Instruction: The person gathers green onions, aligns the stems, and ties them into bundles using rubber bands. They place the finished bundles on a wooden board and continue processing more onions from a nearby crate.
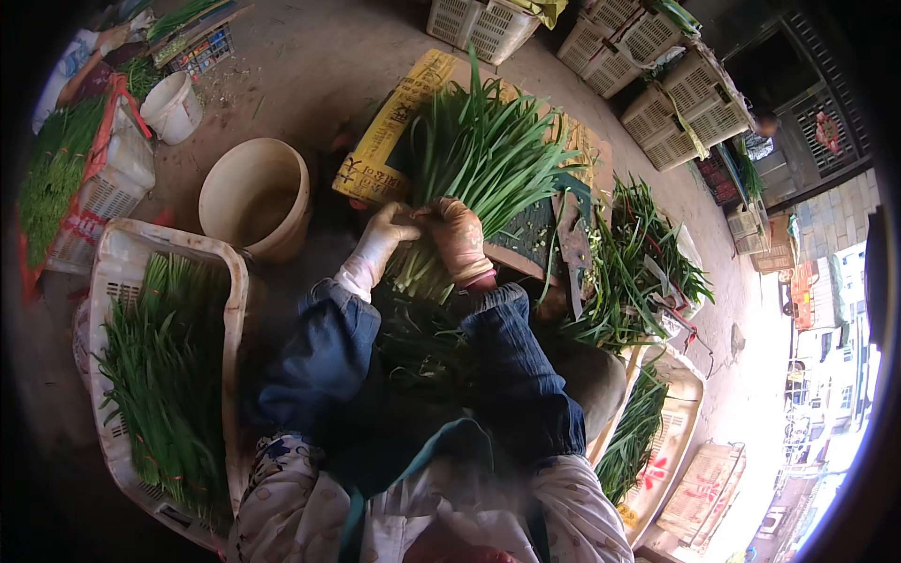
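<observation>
A bunch of long green leafy stalks, like garlic chives (486,144), lies across a low board with its pale cut ends towards me. My left hand (386,243) and my right hand (456,236), both in thin light gloves, meet at the stalks just above those ends. The right hand is closed around the bunch. The left hand's fingers are pinched together at its near side; what lies between them is too small to tell. Yellow tape with printed writing (380,151) covers the board's left part. A cleaver-like knife (571,246) lies on the board's dark right side among green scraps.
To the left stand a plastic crate (236,295) of bundled greens and a beige bucket (304,204). Loose greens (644,260) are heaped right of the board, with another crate (676,436) below. Stacked crates (693,91) stand at the upper right. Another person's arm (77,81) shows far left.
</observation>
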The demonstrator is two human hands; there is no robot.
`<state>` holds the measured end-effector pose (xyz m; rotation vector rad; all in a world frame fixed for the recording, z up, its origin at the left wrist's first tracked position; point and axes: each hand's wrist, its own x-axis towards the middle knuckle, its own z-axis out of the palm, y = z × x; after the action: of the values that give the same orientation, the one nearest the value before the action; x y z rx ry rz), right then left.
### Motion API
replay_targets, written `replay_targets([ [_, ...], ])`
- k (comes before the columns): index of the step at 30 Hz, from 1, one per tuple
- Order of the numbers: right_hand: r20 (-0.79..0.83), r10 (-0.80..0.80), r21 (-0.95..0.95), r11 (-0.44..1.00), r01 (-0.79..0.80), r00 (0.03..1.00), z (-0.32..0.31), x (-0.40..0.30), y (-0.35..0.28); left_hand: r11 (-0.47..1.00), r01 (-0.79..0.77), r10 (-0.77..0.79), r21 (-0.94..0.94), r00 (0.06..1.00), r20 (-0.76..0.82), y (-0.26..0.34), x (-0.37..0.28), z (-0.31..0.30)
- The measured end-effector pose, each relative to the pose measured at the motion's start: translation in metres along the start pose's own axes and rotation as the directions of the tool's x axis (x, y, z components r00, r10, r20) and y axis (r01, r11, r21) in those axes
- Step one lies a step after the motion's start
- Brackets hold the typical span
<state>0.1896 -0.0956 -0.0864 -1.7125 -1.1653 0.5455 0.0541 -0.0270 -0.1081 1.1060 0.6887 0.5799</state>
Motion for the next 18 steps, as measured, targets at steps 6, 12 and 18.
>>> replay_targets([
  [6, -0.011, -0.072, -0.213, 0.975, 0.068, 0.997, -0.004, 0.001, 0.007, 0.927, -0.322, 0.368, 0.191, 0.879, -0.303, -0.047, 0.024, 0.0],
  [12, -0.004, -0.076, -0.313, 0.947, 0.071, 0.997, -0.001, 0.001, 0.011, 0.889, -0.406, 0.457, 0.213, 0.812, -0.362, -0.06, 0.035, 0.011],
  [18, 0.022, -0.057, -0.397, 0.916, 0.061, 0.998, 0.0, 0.006, 0.005, 0.88, -0.446, 0.474, 0.161, 0.812, -0.341, -0.061, 0.038, 0.01],
])
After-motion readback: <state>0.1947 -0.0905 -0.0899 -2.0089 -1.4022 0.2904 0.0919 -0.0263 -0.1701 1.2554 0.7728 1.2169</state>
